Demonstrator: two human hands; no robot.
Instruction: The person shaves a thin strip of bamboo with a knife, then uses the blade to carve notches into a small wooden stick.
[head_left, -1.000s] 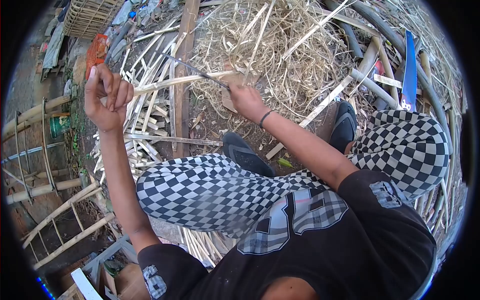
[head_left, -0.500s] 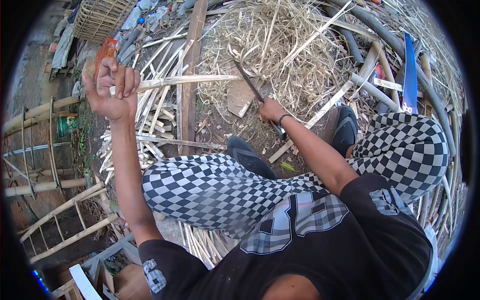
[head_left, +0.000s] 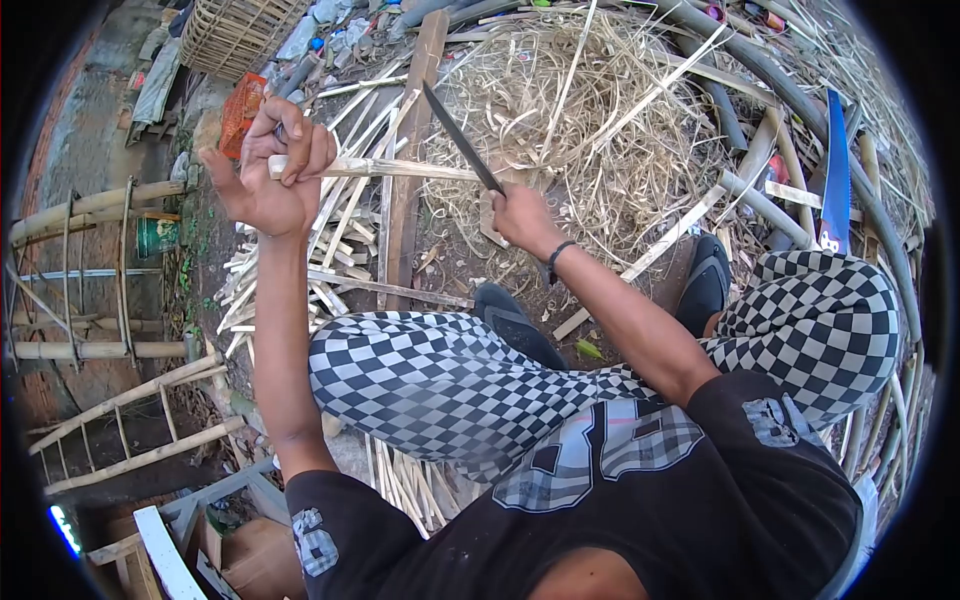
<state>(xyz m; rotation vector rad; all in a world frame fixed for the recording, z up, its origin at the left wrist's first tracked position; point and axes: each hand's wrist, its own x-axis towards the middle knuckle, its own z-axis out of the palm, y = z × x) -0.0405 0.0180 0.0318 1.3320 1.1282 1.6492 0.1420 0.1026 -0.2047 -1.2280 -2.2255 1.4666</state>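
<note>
My left hand (head_left: 275,180) is closed around one end of a pale bamboo strip (head_left: 410,169), which stretches sideways toward the right hand. The thumb sticks out to the left. In my right hand (head_left: 525,222), closed on its handle, is a long dark-bladed knife (head_left: 460,138), its tip slanting up and to the left. The blade crosses the strip near the strip's far end, close by my right fingers. Beneath that end spreads a heap of curly bamboo shavings (head_left: 620,130).
A brown plank (head_left: 400,225) lies under the strip, beside a pile of cut strips (head_left: 345,245). A blue saw (head_left: 836,180) leans at the right among bamboo poles (head_left: 765,210). A woven basket (head_left: 235,38) stands at the upper left, and bamboo ladders (head_left: 145,425) lie at the left.
My right hand has moved left with the knife, and the blade now points further up and left, over the strip. The whole view has shifted slightly. My left hand keeps its hold.
</note>
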